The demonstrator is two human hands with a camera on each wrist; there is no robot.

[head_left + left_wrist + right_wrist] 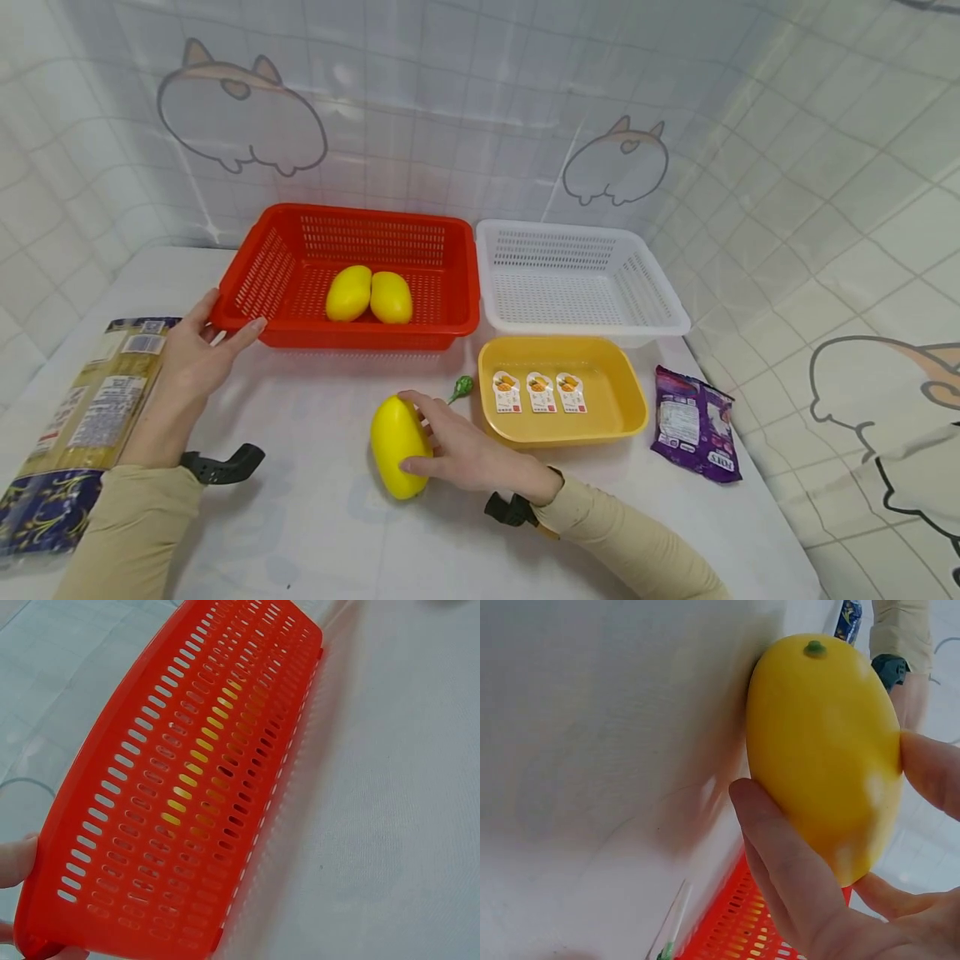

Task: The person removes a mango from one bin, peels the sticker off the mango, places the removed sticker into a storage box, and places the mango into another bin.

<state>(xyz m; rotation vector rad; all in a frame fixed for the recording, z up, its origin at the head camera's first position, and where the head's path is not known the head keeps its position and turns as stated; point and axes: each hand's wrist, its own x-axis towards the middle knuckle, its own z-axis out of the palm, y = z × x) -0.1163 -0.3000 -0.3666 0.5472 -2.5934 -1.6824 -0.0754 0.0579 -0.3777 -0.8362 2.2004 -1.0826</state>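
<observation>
Right hand [472, 454]: fingers and thumb curled round a smooth yellow mango-shaped plastic fruit [399, 447]; grasp closed on the fruit. The fruit lies on the white tabletop [337, 533], near the front middle, just left of the yellow tray. In the right wrist view the fingers [795, 862] wrap its lower side and the thumb presses the opposite side; a small green stem dot shows at its far end.

Left hand [198, 350]: fingers nearly straight, laid against the front left corner of a red slotted plastic basket [450, 275]; thumb on the rim side, fingertips along the front wall. Nothing is enclosed in it. In the left wrist view, fingertips [15, 862] touch the basket's corner.

Red basket, contents: two more yellow plastic mangoes [369, 296], side by side and touching, near the middle of the floor.

White slotted plastic basket [660, 292]: just right of the red basket, rims nearly touching.

Shallow yellow rectangular plastic tray [622, 400]: in front of the white basket; holds three small sealed cups with white and orange labels [538, 392], in a row.

Small green wrapped sweet [461, 387]: on the table between the held mango and the tray.

Purple foil snack packet [693, 423]: flat on the table, right of the tray.

Long clear bag of pale dry noodles with a printed label [82, 417]: at the table's left edge, beside the left forearm.

Both arms: beige sleeves, black wrist mounts.
</observation>
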